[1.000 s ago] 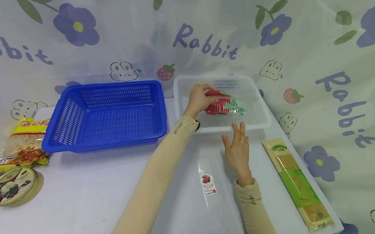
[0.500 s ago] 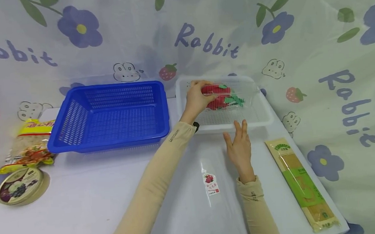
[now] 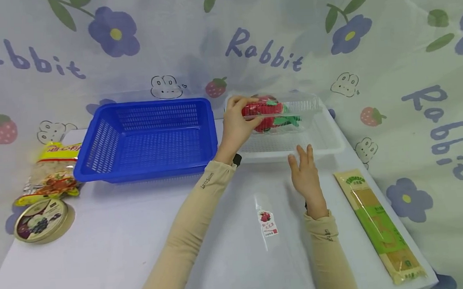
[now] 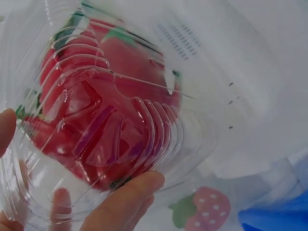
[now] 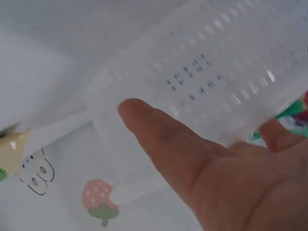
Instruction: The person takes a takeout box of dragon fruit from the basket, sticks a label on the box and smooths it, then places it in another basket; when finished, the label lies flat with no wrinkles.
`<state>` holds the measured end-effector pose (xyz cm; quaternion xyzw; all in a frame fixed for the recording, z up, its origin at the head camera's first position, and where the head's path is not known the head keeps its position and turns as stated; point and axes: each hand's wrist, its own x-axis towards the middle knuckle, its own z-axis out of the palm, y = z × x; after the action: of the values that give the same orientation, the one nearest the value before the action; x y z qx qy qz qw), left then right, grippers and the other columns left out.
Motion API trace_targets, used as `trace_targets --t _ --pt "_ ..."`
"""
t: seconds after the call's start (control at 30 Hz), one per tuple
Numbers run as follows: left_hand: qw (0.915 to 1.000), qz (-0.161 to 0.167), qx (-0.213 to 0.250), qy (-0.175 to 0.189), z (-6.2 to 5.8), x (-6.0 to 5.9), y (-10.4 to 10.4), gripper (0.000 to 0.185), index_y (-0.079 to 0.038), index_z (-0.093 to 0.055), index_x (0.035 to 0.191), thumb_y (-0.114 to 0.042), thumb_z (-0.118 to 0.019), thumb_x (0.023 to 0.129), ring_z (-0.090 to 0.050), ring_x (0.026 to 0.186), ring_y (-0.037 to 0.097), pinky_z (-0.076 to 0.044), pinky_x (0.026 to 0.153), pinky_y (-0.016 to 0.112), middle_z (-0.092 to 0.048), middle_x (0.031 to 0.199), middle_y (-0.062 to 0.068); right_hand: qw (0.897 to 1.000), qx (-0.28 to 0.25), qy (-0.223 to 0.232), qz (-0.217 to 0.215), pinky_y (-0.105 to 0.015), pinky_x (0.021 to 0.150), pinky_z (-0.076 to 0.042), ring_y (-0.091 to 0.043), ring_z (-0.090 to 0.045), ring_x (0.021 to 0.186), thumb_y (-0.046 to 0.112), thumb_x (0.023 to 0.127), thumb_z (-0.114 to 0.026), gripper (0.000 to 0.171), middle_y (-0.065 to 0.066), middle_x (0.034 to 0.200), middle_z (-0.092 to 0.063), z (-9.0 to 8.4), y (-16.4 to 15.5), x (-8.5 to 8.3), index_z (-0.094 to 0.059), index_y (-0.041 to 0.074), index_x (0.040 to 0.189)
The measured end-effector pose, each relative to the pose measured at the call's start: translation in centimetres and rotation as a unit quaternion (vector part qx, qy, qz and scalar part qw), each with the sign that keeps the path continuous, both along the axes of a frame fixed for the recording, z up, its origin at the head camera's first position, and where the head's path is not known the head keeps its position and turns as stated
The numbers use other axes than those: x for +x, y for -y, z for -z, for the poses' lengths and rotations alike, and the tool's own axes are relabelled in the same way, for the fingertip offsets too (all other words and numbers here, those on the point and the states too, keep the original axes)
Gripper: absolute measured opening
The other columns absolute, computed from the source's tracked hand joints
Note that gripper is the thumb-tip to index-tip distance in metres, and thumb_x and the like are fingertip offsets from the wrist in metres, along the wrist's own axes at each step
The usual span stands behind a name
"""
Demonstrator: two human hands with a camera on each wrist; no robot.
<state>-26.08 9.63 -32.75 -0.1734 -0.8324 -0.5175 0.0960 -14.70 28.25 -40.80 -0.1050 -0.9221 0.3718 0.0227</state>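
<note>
Left hand: I have the left hand (image 3: 236, 123) gripping one end of a ribbed clear plastic pack (image 3: 302, 106), thumb on the near side and fingers across the far side.
Pack: I see it over the left and back part of the white basket (image 3: 316, 138); I can't tell whether its underside touches the basket floor.
Contents: my left wrist feed shows red fruit with green tips (image 4: 106, 125) behind the clear ribs.
Right hand: I read the right hand (image 3: 306, 177) as wide, holding nothing, fingers extended and thumb apart, at the white basket's front rim; I can't tell if the fingertips touch.
Blue basket: the blue basket (image 3: 161, 144) stands just left of the white one.
Left edge: I have a yellow-topped food bag (image 3: 54, 173) by the blue basket, with a round tin (image 3: 40, 220) in front of it.
Right edge: a long green-banded packet (image 3: 379, 226) lies slanted on the white table (image 3: 122, 244).
Between arms: I see a fruit-picture sticker (image 3: 268, 224).
Backdrop: a "Rabbit" print curtain (image 3: 193, 36).
</note>
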Motion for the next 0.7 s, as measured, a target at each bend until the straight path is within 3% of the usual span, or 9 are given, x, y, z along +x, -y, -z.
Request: trace_targets --t 0.13,0.2,0.33,0.5,0.7 --pt "0.9995 0.002 0.018 -0.026 -0.1 1.0 1.0 0.04 -0.014 -0.064 0.124 -0.016 -0.074 0.086 -0.049 0.124 0.026 -0.05 0.097 0.036 -0.046 0.134 0.01 1.0 -0.02 0.021 -0.009 -0.073 0.111 -0.005 -0.055 0.0 0.144 0.057 0.101 -0.012 0.078 -0.028 0.159 0.01 -2.0 -0.4 -0.1 -0.011 0.0 0.154" --pt "0.999 -0.001 0.024 -0.037 -0.1 1.5 1.5 0.04 -0.012 -0.064 0.124 -0.015 -0.074 0.086 -0.054 0.117 0.027 -0.052 0.092 0.037 -0.046 0.135 0.011 0.999 -0.036 0.009 0.002 -0.069 0.114 -0.003 -0.052 0.001 0.146 0.058 0.1 -0.012 0.08 -0.028 0.159 0.006 -2.9 -0.4 0.1 -0.009 -0.001 0.154" --pt "0.9983 -0.018 0.034 -0.044 0.1 2.5 2.7 0.04 -0.012 -0.064 0.123 -0.015 -0.075 0.085 -0.054 0.118 0.029 -0.052 0.092 0.039 -0.046 0.135 0.011 0.993 -0.086 -0.073 0.032 -0.059 0.12 -0.007 -0.042 -0.005 0.149 0.057 0.101 -0.021 0.077 -0.021 0.162 -0.004 -4.6 0.5 0.7 -0.009 0.004 0.155" --pt "0.9972 -0.032 0.049 -0.047 0.1 4.2 4.2 0.042 -0.012 -0.065 0.122 -0.012 -0.077 0.083 -0.052 0.121 0.03 -0.054 0.086 0.04 -0.047 0.133 0.011 0.967 -0.147 -0.207 0.029 -0.056 0.12 -0.015 -0.032 -0.014 0.15 0.056 0.099 -0.033 0.075 -0.009 0.164 -0.012 -6.2 2.2 1.3 -0.011 0.014 0.156" --pt "0.9949 -0.034 0.067 -0.068 0.1 7.4 6.3 0.045 -0.012 -0.066 0.12 -0.009 -0.08 0.078 -0.05 0.125 0.032 -0.052 0.096 0.042 -0.049 0.132 0.012 0.945 -0.169 -0.279 0.015 -0.053 0.12 -0.019 -0.027 -0.02 0.149 0.054 0.098 -0.038 0.073 -0.006 0.163 -0.017 -7.1 3.7 1.7 -0.016 0.015 0.156"
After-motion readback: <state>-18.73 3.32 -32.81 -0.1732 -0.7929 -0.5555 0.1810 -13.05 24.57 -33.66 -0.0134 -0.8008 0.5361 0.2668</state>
